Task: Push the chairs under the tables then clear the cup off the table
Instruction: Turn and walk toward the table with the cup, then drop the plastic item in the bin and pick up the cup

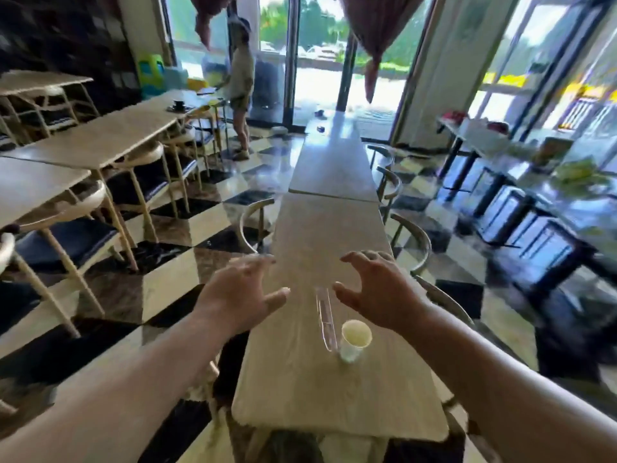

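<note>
A white paper cup point(354, 339) stands upright on the long light-wood table point(310, 396), beside a clear acrylic stand point(325, 320). My left hand point(242, 292) hovers over the table's left edge, fingers spread, holding nothing. My right hand point(377, 289) hangs above the table just beyond the cup, fingers curled apart, also empty. A curved-back chair point(255, 225) sits at the table's left side, beyond my left hand. More chairs point(412, 242) line the right side, their backs close to the table edge.
A second table point(334, 162) continues the row ahead. Tables with tucked chairs point(100, 142) fill the left. A person point(241, 85) stands near the glass doors. Dark stools and a cluttered counter point(551, 182) lie to the right. The floor is checkered tile.
</note>
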